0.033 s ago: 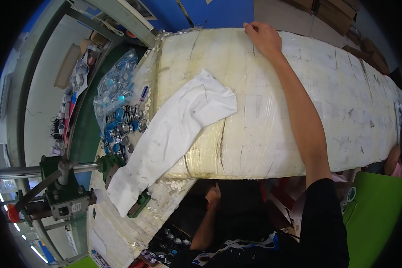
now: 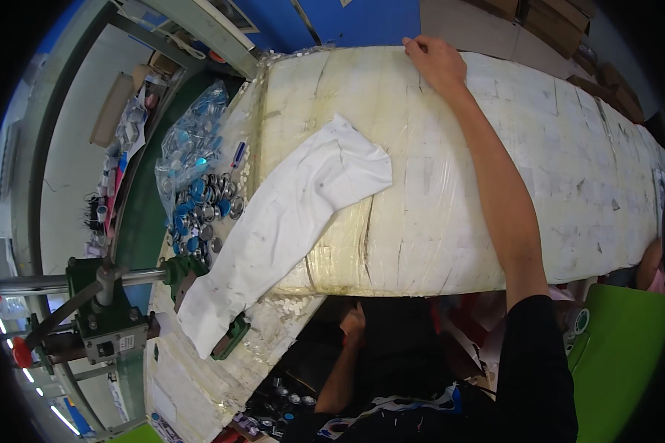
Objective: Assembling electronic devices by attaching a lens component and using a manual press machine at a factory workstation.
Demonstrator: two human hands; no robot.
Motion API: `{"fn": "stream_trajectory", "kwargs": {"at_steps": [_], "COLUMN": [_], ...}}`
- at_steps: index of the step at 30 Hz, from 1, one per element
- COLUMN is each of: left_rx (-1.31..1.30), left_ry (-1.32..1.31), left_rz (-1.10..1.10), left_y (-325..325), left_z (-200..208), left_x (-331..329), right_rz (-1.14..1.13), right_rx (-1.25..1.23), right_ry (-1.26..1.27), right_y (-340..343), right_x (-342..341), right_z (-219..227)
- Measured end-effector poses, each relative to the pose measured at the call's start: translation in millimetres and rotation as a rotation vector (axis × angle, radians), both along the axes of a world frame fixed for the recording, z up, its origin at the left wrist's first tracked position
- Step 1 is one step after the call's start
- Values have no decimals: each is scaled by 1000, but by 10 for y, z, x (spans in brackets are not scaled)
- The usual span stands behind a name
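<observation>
A white cloth (image 2: pixel 288 214) lies rumpled on the film-covered surface (image 2: pixel 443 207), left of the right hand (image 2: pixel 439 65) and nearer the person. That hand rests at the far edge, fingers loosely curled; whether it grips anything cannot be told. The left hand (image 2: pixel 353 322) is below the near edge, partly closed, its hold unclear. Farther left of both hands are round metal-and-blue pieces (image 2: pixel 199 210) and a green press (image 2: pixel 114 325).

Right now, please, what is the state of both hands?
Left hand: by the near edge of the table; grip cannot be told.
Right hand: at the far edge, fingers curled; whether holding anything cannot be told.
</observation>
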State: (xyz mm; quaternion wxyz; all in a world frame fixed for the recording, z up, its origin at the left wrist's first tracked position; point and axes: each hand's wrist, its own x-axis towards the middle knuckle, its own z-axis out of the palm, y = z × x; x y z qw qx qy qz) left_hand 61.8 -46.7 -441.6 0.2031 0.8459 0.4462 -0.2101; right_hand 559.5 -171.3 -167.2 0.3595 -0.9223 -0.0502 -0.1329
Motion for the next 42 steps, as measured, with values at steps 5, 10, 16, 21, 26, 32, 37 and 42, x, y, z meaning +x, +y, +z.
{"fn": "stream_trajectory", "kwargs": {"at_steps": [5, 10, 16, 21, 26, 32, 37, 42], "left_rx": [-16, -28, -20, -79, -43, -48, -64, -63], "left_ry": [-5, 38, 0, 49, 67, 61, -1, 31], "left_rz": [8, 14, -2, 3, 16, 18, 16, 12], "left_y": [-11, 5, 57, 30, 6, 8, -8, 14], "left_z": [45, 11, -154, -30, -41, -34, -3, -31], "left_x": [25, 25, -103, -19, -20, -7, -12, -18], "right_rz": [2, 12, 30, 7, 17, 13, 4, 10], "right_rx": [1, 9, 27, 34, 25, 21, 10, 1], "right_ry": [-2, -36, -25, -50, -38, -34, -15, -17], "right_y": [-15, -16, 37, -21, -11, -20, -25, -15], "right_x": [14, 16, -27, 2, 6, 14, 17, 18], "right_z": [-20, -23, 21, -39, -31, -33, -39, -28]}}
